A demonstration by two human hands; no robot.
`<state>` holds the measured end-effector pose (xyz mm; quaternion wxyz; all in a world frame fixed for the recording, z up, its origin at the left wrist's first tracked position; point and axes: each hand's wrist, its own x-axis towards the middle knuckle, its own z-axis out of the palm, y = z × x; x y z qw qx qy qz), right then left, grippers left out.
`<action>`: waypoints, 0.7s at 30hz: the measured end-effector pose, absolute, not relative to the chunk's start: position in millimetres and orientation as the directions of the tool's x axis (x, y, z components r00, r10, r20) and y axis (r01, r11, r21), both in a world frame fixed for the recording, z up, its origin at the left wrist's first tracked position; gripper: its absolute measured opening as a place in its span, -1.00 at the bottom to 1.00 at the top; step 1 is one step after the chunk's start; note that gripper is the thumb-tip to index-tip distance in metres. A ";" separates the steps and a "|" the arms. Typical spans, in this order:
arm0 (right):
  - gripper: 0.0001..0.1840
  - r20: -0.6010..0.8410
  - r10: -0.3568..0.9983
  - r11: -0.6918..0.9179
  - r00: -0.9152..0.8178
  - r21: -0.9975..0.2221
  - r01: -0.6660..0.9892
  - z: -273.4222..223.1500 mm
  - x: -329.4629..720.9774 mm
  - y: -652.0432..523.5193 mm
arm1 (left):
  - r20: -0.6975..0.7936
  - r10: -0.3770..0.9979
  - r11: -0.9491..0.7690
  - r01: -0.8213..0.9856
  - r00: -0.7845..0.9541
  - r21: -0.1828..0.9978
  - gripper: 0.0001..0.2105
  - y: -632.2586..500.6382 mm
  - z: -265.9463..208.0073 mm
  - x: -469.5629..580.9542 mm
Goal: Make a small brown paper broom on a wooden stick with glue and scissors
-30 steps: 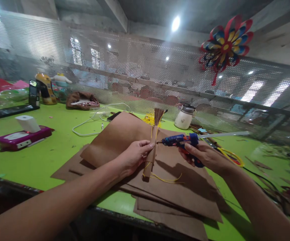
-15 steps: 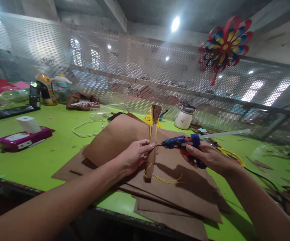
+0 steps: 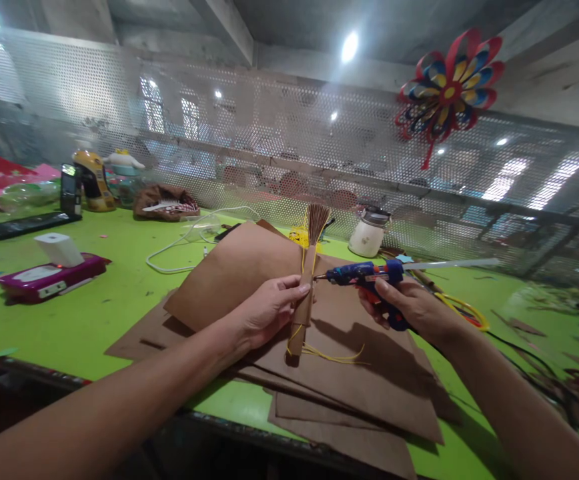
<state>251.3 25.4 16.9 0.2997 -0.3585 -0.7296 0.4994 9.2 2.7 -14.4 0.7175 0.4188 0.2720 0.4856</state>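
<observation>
My left hand (image 3: pixel 273 309) pinches a narrow folded strip of brown paper (image 3: pixel 303 312), held upright at a slight tilt. The strip's top fans out in fine pleats, and yellow string (image 3: pixel 337 358) runs along it and trails from its lower end. In my right hand (image 3: pixel 407 303) is a blue hot glue gun (image 3: pixel 364 273), a clear glue stick poking out of its back. The gun's nozzle points left, at the strip's right edge; whether it touches cannot be made out. Beneath both hands lie stacked brown paper sheets (image 3: pixel 369 383).
A purple power strip (image 3: pixel 52 280) with a white plug sits on the green table (image 3: pixel 134 313) at left. Behind are a white cable (image 3: pixel 169 269), a yellow bottle (image 3: pixel 94 183) and a white jar (image 3: pixel 368 235). Perforated metal mesh (image 3: pixel 274 140) closes off the back.
The glue gun's nozzle has risen slightly along the strip's edge. The strip leans a little more to the right at its top. My left hand has kept its pinch.
</observation>
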 end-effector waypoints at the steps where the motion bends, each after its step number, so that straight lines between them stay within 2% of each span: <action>1: -0.56 0.081 0.821 0.241 -0.566 -0.947 0.214 16.8 251.8 25.6 | 0.016 0.925 0.178 -0.469 0.380 0.865 -0.83 2.7 -14.1 9.1; 21: -0.58 0.085 0.807 0.249 -0.585 -0.946 0.206 17.2 251.7 22.8 | -0.018 0.928 0.208 -0.478 0.373 0.853 -0.90 1.8 -10.7 9.2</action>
